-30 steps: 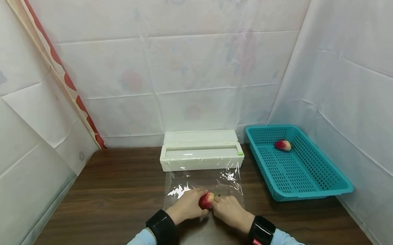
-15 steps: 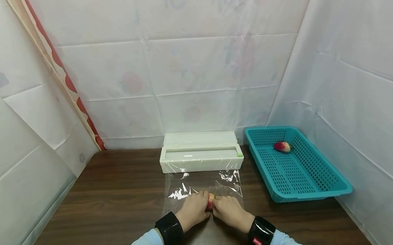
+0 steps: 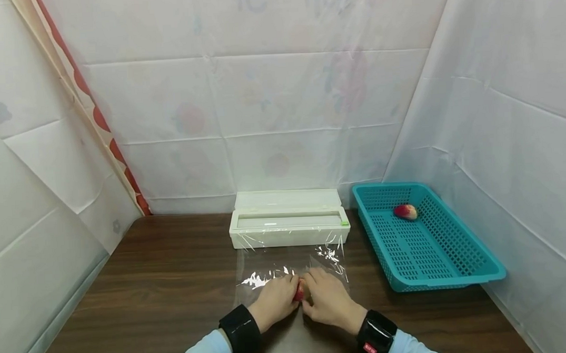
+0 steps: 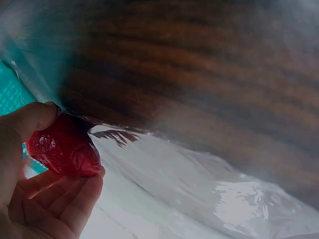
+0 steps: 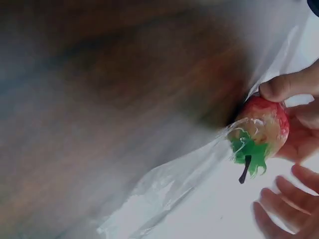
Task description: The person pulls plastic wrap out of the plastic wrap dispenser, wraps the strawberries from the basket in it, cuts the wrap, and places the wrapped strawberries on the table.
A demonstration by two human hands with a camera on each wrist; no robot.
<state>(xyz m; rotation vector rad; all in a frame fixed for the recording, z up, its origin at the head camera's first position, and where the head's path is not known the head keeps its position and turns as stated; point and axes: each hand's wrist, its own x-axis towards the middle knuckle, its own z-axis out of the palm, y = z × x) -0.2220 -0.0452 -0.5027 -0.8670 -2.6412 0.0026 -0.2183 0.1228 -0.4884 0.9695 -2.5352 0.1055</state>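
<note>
My left hand (image 3: 275, 301) grips a red strawberry (image 4: 65, 147) with green leaves and a dark stem, over the table's middle. Clear plastic wrap (image 3: 291, 257) clings round the strawberry's red end, and its rest stretches back to a white wrap dispenser (image 3: 290, 236). Thumb and fingers lie on either side of the fruit in the left wrist view. Just right of the strawberry is my right hand (image 3: 333, 302). In the right wrist view its fingers (image 5: 285, 203) are spread and apart from the fruit. The leafy end shows there, partly under film.
A teal basket (image 3: 427, 284) stands on the right of the wooden table (image 3: 164, 276), with another red and pale fruit (image 3: 405, 211) in it. The dispenser's lid (image 3: 287, 199) stands raised at the back. White cloth (image 3: 284, 92) surrounds the table.
My left hand has turned over the strawberry and moved slightly right, so less of the fruit shows from above. My right hand has loosened its curled fingers and straightened them beside the fruit.
</note>
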